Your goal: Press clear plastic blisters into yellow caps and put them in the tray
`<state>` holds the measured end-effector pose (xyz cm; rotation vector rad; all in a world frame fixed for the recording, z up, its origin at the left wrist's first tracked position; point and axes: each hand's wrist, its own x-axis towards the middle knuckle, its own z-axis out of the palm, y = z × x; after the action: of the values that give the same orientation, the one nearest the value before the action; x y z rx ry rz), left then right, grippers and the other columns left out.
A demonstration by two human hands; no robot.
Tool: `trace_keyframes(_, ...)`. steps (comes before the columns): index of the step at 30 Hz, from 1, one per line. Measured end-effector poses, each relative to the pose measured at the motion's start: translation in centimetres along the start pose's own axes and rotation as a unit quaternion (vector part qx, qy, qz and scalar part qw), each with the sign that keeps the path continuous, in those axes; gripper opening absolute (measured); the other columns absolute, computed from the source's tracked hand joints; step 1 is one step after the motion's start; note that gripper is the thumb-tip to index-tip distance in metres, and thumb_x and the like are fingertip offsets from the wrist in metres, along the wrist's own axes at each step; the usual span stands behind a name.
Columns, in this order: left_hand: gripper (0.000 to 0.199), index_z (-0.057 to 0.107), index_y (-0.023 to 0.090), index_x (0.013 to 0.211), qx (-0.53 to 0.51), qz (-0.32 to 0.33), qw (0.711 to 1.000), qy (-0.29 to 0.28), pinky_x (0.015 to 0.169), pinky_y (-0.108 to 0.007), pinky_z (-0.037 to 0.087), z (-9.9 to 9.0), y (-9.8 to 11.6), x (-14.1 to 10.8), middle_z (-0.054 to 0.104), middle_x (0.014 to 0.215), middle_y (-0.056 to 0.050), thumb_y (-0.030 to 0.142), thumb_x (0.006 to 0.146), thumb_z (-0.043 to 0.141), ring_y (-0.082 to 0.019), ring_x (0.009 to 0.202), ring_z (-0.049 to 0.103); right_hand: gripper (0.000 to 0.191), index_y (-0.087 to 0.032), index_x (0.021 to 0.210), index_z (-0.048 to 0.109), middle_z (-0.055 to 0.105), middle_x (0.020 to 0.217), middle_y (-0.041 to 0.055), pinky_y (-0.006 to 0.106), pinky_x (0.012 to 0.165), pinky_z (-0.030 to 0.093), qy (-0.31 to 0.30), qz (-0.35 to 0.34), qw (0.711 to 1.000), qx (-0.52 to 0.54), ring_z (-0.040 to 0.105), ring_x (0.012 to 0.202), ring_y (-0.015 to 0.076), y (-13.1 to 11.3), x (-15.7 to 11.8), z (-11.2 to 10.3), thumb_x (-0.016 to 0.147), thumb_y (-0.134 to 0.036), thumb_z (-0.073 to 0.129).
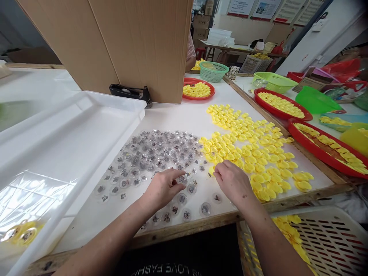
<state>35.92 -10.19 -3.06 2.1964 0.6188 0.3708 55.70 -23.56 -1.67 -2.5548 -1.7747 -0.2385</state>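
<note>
Clear domes: a single loose layer of clear round domes [149, 157], each with a dark bit inside, spread over the near left of the surface, thinning out toward the near edge.

Yellow pieces: scalloped yellow plastic pieces [247, 153] lie in a wide band just right of the domes, touching them at the middle.

Left grip: the left hand [163, 188] is curved down among the domes, its fingers over them; closed or open on one, I cannot tell.

Right grip: the right hand [232, 182] has its fingers drawn in at the edge of the yellow pieces, beside the domes; whether it holds one is hidden.

Surface: a white surface [169, 115] with a wooden edge [184, 226].

Around: a white plastic bin [86, 115] stands left; a slotted crate [330, 237] with yellow pieces sits lower right; a red tray [283, 115] of yellow pieces lies right, beyond the wooden edge.
</note>
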Motion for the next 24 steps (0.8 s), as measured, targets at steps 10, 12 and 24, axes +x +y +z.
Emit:
trace_keyframes(10, 0.033, 0.066, 0.020, 0.110, 0.024, 0.043, 0.998, 0.037, 0.064, -0.026, 0.053, -0.8, -0.4, -0.4, 0.065, 0.102, -0.007, 0.025, 0.078, 0.067, -0.011, 0.065, 0.059, 0.015, -0.017, 0.076, 0.060, 0.055, 0.079, 0.0064, 0.032, 0.065, 0.039, -0.005, -0.076, 0.993, 0.087, 0.052, 0.072, 0.0209, -3.0, -2.5, 0.6, 0.085, -0.008, 0.052)
trace_keyframes(12, 0.032, 0.065, 0.019, 0.110, 0.020, 0.055, 0.997, 0.042, 0.063, -0.026, 0.053, -0.9, -0.1, -0.5, 0.066, 0.096, -0.006, 0.024, 0.078, 0.067, -0.011, 0.064, 0.059, 0.013, -0.017, 0.082, 0.060, 0.056, 0.084, 0.0063, 0.032, 0.069, 0.042, 0.015, -0.050, 0.972, 0.229, 0.055, 0.077, 0.0201, -3.3, -2.6, 0.2, 0.087, -0.012, 0.050)
trace_keyframes(24, 0.040, 0.063, 0.018, 0.114, 0.022, 0.211, 0.977, -0.019, 0.073, -0.031, 0.052, -0.3, 3.1, 0.0, 0.063, 0.092, -0.009, 0.042, 0.082, 0.061, -0.018, 0.082, 0.061, 0.020, -0.016, 0.075, 0.064, 0.063, 0.059, -0.0007, 0.019, 0.042, 0.038, -0.126, 0.180, 0.585, 0.781, 0.056, 0.047, 0.0098, -5.0, -2.5, -0.7, 0.075, -0.035, 0.069)
